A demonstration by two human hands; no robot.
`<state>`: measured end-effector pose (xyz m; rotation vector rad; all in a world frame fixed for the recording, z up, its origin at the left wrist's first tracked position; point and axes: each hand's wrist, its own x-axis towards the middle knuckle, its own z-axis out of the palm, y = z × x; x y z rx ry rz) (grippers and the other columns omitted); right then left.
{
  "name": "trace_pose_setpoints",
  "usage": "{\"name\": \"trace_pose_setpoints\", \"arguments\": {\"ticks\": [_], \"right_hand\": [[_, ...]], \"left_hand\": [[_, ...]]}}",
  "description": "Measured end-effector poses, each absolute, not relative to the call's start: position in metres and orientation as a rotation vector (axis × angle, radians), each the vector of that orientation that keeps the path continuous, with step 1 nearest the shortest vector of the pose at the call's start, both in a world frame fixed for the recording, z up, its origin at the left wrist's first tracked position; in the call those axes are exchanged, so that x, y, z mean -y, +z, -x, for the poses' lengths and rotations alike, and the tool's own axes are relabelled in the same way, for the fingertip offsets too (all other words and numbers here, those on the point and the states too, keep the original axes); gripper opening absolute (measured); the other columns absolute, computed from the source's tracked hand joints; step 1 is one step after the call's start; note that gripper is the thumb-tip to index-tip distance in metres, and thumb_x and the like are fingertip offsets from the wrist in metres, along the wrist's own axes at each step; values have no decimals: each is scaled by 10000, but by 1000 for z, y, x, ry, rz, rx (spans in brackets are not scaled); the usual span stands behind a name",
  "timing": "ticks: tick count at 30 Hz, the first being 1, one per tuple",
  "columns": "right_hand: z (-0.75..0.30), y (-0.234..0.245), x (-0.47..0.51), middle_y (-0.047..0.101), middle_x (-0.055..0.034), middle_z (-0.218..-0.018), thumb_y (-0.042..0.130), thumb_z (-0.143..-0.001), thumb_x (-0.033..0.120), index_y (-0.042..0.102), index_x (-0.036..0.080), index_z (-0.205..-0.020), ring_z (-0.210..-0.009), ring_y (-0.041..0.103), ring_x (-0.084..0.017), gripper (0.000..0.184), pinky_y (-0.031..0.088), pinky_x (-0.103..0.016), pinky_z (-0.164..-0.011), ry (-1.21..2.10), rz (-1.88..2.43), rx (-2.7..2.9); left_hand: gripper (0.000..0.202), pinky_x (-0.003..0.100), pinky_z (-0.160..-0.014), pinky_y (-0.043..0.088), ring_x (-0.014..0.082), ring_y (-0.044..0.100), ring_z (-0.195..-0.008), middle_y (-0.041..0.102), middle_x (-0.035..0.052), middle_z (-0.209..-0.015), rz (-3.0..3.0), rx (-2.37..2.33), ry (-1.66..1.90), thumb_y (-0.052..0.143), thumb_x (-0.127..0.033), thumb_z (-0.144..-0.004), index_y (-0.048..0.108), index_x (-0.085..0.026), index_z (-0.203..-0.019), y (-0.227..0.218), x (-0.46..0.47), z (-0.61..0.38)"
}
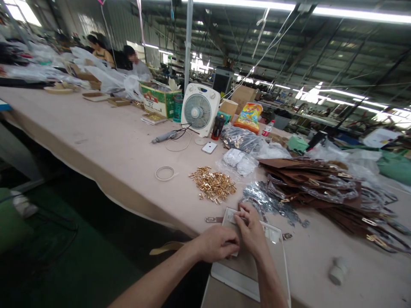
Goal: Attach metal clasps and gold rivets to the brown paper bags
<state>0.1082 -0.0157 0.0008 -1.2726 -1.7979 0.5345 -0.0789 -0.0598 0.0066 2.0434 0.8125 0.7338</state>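
My left hand (218, 243) and my right hand (252, 229) meet over a white tray (276, 252) at the table's near edge. Both have their fingers curled and pinched together on a small piece that I cannot make out. Just beyond them lies a heap of gold metal clips (212, 185). A stack of brown leather straps (324, 184) with gold fittings spreads to the right. Silvery plastic wrappers (269, 201) lie between the straps and my hands. A small metal part (213, 219) rests left of the tray.
A long pink table (105, 145) runs back left. On it stand a white fan (199, 110), a phone (209, 147), a tape ring (165, 173), a hand tool (164, 137), bags and boxes. A white roll (338, 270) lies near right. People sit at the far left end.
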Motion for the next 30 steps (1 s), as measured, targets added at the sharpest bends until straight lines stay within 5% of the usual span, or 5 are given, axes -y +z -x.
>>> {"name": "trace_pose_setpoints", "arguments": {"ticks": [16,22,30], "right_hand": [[-106,-7,15,656,-133,-1280,656,-951,337,750,234,-927,-1229,589,-329,142,426,-548,-1124,408,1275,1905],[-110,-9,12,695,-127,-1268,709,-920,382,690,238,-1304,-1185,625,-342,410,476,-532,-1067,323,1323,1943],[-101,-9,7,757,-64,-1063,644,-986,368,761,272,-1017,-1003,650,-304,154,492,-452,-915,198,1404,1957]], "left_hand": [[105,220,-785,485,165,678,-824,754,23,-904,-2076,-818,769,626,-183,-925,729,-184,-946,8,63,78],[105,225,-775,481,165,664,-814,750,22,-900,-2057,-811,772,613,-202,-938,717,-189,-941,11,65,78],[91,229,-767,465,162,649,-801,735,18,-864,-2007,-827,786,618,-204,-927,709,-191,-935,10,66,79]]}}
